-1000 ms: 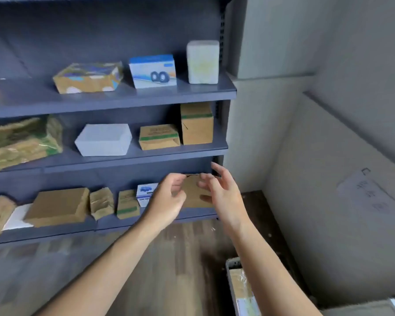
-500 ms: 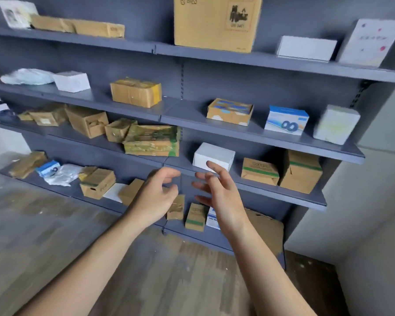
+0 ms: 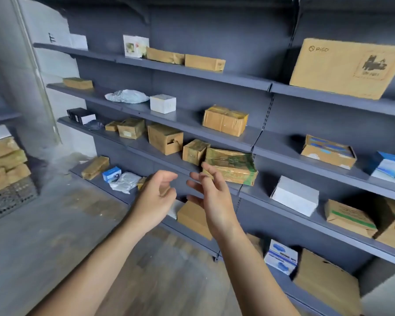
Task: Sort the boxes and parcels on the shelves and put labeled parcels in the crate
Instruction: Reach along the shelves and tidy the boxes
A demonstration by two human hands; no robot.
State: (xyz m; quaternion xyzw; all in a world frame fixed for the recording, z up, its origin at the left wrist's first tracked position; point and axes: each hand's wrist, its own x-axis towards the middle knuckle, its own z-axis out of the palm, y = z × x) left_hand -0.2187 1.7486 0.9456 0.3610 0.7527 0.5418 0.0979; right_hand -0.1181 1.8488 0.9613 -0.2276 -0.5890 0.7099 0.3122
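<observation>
Grey shelves (image 3: 214, 77) hold several cardboard boxes and parcels. My left hand (image 3: 154, 197) and my right hand (image 3: 212, 199) are raised side by side in front of the lower shelves, both empty with loosely spread fingers. My right fingertips reach up near a flat parcel wrapped in green-printed tape (image 3: 229, 165), without holding it. Beside that parcel stand a small taped box (image 3: 194, 151) and a brown box with a torn flap (image 3: 165, 139). A brown box (image 3: 192, 217) on the bottom shelf is partly hidden behind my hands. A dark crate (image 3: 12, 197) with brown parcels stands on the floor at far left.
A large brown carton (image 3: 344, 67) sits on the top shelf at right. White boxes (image 3: 294, 195), blue-and-white boxes (image 3: 281, 258) and plastic bags (image 3: 126, 181) lie on the shelves. A wood-patterned floor (image 3: 55, 224) spreads before the shelves.
The view has swung left along the shelves, away from the right corner. Both hands let go of the flat brown parcel at the bottom shelf and rose, empty, toward the green-taped parcel.
</observation>
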